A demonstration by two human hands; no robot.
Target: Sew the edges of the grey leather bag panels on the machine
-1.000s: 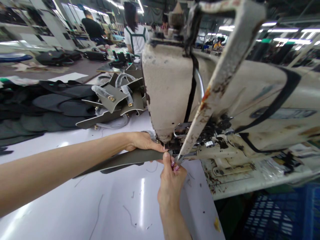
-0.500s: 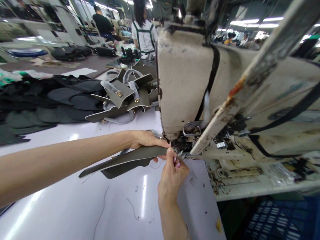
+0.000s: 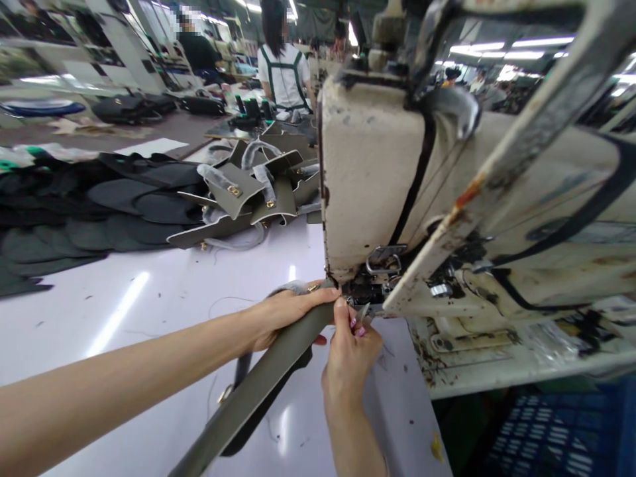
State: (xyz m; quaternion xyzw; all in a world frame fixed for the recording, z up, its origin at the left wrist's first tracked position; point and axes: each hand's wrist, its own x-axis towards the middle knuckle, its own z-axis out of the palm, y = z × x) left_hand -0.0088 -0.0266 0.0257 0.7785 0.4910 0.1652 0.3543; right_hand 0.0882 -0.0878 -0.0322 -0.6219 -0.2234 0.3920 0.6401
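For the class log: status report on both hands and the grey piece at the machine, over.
Left hand grips grey leather strap at the sewing machine head. Right hand pinches a small metal tool, blurred, at the strap's end. Thread scraps on white table.

head cam only | worn on the head, aimed forward and down | sewing machine (image 3: 397,185) seen super close, filling the right half | white table (image 3: 163,291) spread out on the left | workshop caught way back up top | no second view, so nothing is shared

Left hand (image 3: 285,311) flat, arm outstretched; right hand (image 3: 350,354) raised, fingers (image 3: 342,311) pinched.
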